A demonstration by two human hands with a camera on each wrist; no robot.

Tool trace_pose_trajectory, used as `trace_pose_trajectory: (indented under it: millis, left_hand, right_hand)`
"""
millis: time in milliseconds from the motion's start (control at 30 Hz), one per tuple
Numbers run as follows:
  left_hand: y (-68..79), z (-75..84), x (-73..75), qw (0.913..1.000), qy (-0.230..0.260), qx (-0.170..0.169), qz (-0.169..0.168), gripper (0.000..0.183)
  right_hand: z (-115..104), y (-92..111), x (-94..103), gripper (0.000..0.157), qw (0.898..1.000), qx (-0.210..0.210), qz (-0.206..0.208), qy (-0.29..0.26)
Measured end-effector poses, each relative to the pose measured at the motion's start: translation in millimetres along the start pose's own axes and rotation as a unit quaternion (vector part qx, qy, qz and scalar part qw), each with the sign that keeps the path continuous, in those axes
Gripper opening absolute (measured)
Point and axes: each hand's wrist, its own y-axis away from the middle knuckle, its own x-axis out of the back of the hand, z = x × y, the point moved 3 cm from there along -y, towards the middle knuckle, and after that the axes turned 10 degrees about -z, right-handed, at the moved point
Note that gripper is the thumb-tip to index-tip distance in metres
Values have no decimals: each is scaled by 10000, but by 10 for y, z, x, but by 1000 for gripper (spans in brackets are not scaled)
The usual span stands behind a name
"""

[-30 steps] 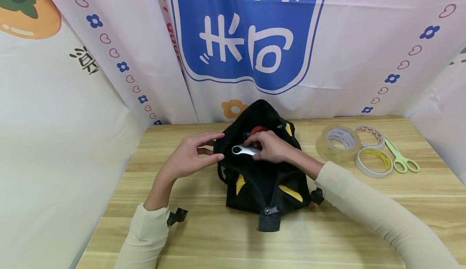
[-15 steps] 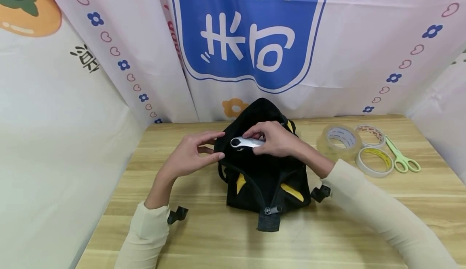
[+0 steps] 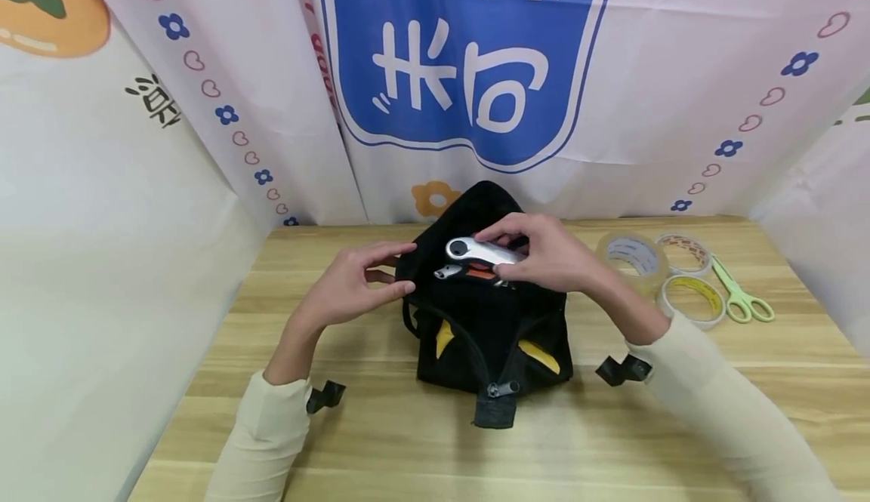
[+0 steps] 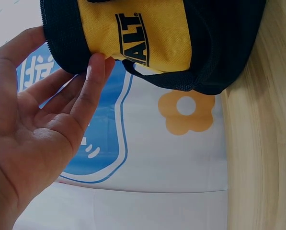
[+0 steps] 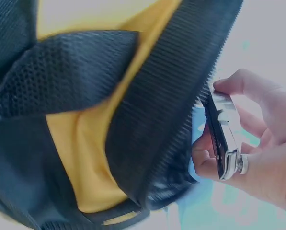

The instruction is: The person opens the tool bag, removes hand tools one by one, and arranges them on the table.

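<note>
Up and rightward comes the right hand [image 3: 550,253], gripping the silver tool [image 3: 485,250] over the mouth of the black bag [image 3: 489,321], and now a black-and-red piece [image 3: 479,271] shows just below it, whether joined I can't tell! Left hand [image 3: 350,283] stays put, pinching the bag's left rim. Right fingers hide the tool's right end. Over on the bench [image 3: 381,449], three tape rolls [image 3: 695,321] sit beside green scissors [image 3: 729,275].

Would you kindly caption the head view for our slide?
Right hand holds a silver metal tool at an open black fabric bag; left hand touches the bag.
</note>
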Motion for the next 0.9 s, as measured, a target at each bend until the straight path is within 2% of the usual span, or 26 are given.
trace_pose_trajectory:
  millis: [167,333,900]
  left_hand:
    - [-3,-25,0,10000,2,49,-14,56]
    - [0,-41,0,9999,-27,137,-32,56]
    - [-25,-66,18,9998,-51,172,18,55]
  right_hand:
    - [31,230,149,42,9996,-6,272,-56]
    - [103,474,264,42,9983,-352,444,-146]
    - [585,1114,479,43,9872,-1117,1119,-191]
